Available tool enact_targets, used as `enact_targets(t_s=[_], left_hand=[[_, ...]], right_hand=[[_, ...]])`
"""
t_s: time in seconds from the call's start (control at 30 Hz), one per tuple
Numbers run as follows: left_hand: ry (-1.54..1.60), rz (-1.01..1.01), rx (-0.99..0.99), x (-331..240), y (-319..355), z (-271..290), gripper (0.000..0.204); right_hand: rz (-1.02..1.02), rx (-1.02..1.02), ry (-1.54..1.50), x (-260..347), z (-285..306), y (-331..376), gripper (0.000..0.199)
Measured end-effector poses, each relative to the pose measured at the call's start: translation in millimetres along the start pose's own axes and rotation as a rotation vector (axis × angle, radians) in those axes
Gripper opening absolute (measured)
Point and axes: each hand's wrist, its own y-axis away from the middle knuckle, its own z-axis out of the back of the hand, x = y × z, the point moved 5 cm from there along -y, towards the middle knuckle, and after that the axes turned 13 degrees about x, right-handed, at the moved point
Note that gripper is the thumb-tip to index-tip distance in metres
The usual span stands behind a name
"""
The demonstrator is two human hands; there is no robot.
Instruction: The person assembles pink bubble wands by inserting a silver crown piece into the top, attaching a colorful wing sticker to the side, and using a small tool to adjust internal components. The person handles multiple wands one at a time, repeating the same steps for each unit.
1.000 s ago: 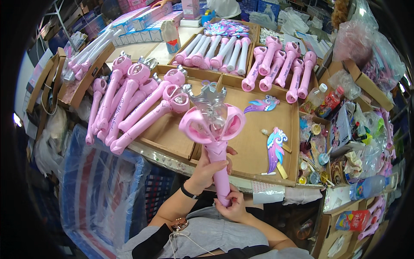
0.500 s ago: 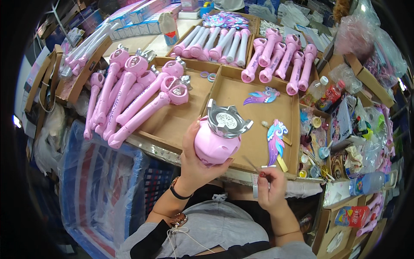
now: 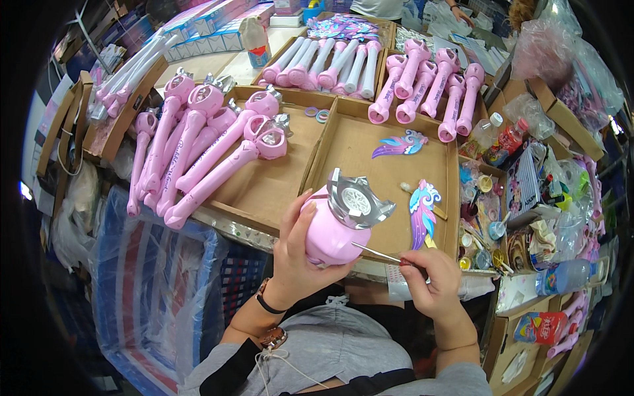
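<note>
It's a grey top [image 3: 323, 346], black straps [image 3: 231, 376] cross it, white cord [image 3: 264, 360] dangles left, a black band [image 3: 269, 305] rings the left wrist [image 3: 276, 292]!

The wand [image 3: 331, 240] looks like smooth, softly glossy plastic, its crown [image 3: 375, 210] shiny and metallic; the tool [image 3: 378, 253] has a bright metal shaft; the tray [image 3: 356, 155] is matt cardboard.

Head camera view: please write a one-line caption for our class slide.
Left hand grips a pink wand with a silver crown; right hand points a thin metal tool toward it.
</note>
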Motion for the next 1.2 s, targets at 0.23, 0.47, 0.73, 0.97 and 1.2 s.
enact_targets(t_s=[0.23, 0.47, 0.73, 0.97, 1.2], left_hand=[[-0.051, -0.002, 0.012, 0.9, 3.0, -2.7, 0.098], [-0.126, -0.032, 0.027, 0.8, 6.1, -2.9, 0.089], [-0.081, -0.039, 0.04, 5.9, 14.9, -8.3, 0.091], [0.021, -0.102, 0.026, 0.6, 27.1, -8.6, 0.094], [0.887, 0.352, -0.243, 44.9, 38.0, 7.8, 0.102]], right_hand=[[-0.596, 0.238, -1.095, -34.2, -35.4, 19.0, 0.023], [-0.845, 0.575, -1.677, -45.7, -49.3, 31.5, 0.035], [-0.813, 0.588, -1.627, -43.1, -55.3, 40.4, 0.03], [-0.299, 0.654, -0.477, -31.5, -17.8, 27.5, 0.014], [-0.399, 0.361, -0.659, -46.5, -34.9, 40.0, 0.033]])
